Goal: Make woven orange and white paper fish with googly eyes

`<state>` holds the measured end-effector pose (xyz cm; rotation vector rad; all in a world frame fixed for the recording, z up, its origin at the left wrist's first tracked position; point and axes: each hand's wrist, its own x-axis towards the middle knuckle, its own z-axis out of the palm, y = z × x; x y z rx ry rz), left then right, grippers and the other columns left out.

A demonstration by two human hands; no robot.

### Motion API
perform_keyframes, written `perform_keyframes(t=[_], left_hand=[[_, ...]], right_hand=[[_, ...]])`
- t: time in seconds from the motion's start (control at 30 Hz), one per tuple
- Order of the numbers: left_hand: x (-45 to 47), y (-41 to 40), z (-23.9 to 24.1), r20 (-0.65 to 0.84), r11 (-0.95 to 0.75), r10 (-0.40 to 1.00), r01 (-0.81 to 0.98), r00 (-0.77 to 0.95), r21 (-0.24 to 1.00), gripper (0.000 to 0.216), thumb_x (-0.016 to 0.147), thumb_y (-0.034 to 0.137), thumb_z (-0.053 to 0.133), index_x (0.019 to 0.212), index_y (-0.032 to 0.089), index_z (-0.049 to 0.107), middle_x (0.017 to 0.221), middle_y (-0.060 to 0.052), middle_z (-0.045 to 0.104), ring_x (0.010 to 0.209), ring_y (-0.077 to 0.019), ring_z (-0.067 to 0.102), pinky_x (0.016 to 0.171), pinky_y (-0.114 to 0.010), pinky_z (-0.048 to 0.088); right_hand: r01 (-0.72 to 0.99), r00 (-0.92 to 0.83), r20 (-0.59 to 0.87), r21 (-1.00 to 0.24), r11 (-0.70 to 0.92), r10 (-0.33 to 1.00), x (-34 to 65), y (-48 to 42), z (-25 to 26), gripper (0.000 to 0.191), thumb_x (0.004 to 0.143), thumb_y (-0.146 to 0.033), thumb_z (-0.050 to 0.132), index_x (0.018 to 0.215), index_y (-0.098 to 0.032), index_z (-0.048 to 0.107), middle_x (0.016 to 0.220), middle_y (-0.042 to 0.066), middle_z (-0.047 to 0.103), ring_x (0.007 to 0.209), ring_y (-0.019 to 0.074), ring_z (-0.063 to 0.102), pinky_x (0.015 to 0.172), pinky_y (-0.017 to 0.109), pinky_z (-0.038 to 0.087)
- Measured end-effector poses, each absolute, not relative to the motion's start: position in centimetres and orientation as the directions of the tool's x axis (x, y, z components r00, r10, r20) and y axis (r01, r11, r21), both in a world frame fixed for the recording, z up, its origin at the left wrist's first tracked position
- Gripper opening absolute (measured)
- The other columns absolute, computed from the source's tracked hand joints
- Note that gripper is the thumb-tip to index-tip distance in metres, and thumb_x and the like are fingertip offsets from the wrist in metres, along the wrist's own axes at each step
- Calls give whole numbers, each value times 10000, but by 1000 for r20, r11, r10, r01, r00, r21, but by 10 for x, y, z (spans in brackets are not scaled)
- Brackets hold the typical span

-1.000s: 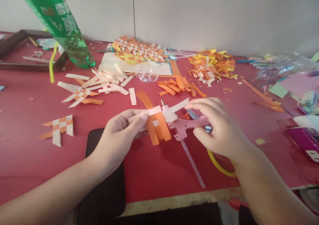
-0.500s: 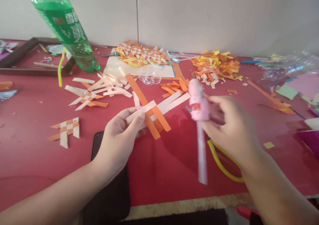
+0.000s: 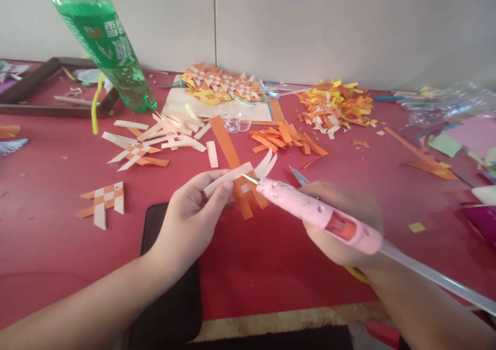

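My left hand (image 3: 191, 218) pinches a small weave of orange and white paper strips (image 3: 239, 182) just above the red table (image 3: 58, 221). My right hand (image 3: 341, 226) is wrapped round a pink glue gun (image 3: 315, 215). A clear glue stick (image 3: 437, 282) juts from its back towards the lower right. The gun's metal tip (image 3: 248, 178) touches the weave where the white strip crosses the orange ones. A yellow cord shows just under my right wrist.
A tilted green bottle (image 3: 104, 43) stands back left by a wooden frame (image 3: 34, 81). Loose white strips (image 3: 166, 136), orange strips (image 3: 284, 136), a woven mat (image 3: 220, 84), a scrap pile (image 3: 335, 105) and a small woven piece (image 3: 101, 201) lie around. A black tablet (image 3: 170, 308) sits at the near edge.
My right hand lifted the glue gun off the table, swung it round and brought its tip onto the weave. My left hand kept holding the strips, almost still.
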<state>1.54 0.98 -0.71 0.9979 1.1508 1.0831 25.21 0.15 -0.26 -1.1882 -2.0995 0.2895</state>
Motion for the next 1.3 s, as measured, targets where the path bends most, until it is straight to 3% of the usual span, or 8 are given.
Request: perform_keyframes(t=[0.27,0.4,0.67,0.93,1.3], left_hand=[[17,7,0,-153,147,984,63,93,987,335,887,461,613,1108,234,724,1109,-41,748,1003,-230,700,871,-294,576],[17,7,0,-139,126,987,146,79,981,354,888,467,606,1133,237,717,1043,-42,764,956,-229,706,850,-308,577],[16,6,-1,-121,107,988,136,100,985,343,896,449,601,1130,223,709,1174,-60,732,965,-230,711,863,-315,570],[16,4,-1,-84,61,993,234,87,970,345,903,442,591,1185,270,691,1132,-6,750,947,-198,712,810,-260,577],[17,6,-4,-76,62,994,165,80,984,297,906,424,602,1145,279,701,1183,6,730,1030,-203,696,882,-285,564]], right_hand=[[724,-412,534,-301,621,739,246,3,5,167,751,-121,548,835,-258,507,631,-16,552,508,130,473,463,265,387],[734,-386,503,-340,588,773,246,2,5,165,722,-105,537,781,-252,494,596,-26,514,486,124,442,440,261,363],[736,-348,512,-369,567,785,247,2,4,159,700,-97,531,733,-250,500,561,-37,521,459,120,444,429,261,362],[698,-370,522,-390,601,769,244,4,10,153,696,-87,511,707,-238,486,528,-39,453,432,101,387,390,240,331],[690,-357,515,-417,592,779,245,4,13,125,707,-110,497,674,-229,475,513,-40,441,427,95,374,389,240,323]])
